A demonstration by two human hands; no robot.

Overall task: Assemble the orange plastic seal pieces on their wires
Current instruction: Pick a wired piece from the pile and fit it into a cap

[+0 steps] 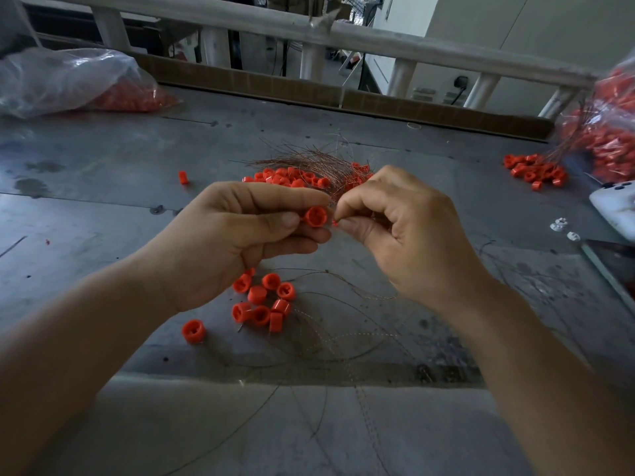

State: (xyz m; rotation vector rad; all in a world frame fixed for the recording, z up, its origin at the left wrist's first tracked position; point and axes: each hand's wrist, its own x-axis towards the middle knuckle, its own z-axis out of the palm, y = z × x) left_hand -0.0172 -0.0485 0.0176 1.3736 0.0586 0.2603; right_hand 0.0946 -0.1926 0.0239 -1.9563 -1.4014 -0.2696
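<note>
1. Your left hand (240, 235) pinches one orange seal cap (315, 216) between thumb and fingers, raised above the tabletop (86, 218); its open face is turned toward your other hand, likely so the opening is easy to reach.
2. Your right hand (405, 228) pinches a tiny orange insert (335, 222) between thumb and forefinger, just beside the cap; whether a wire trails from it cannot be told.
3. Both hands meet close in front of you; this looks like the joining step for one seal.
4. The stock pile of seal pieces (292, 178) lies just behind your hands under a bundle of copper wires (309, 159); handy for feeding.
5. A small cluster of caps (264, 304) sits below your wrists with loose wires (343, 338) trailing toward you; probably finished seals set aside.
6. A left bag of orange parts (68, 80) and a right bag (604, 132) sit well apart at the edges; apparently bulk stock.
</note>
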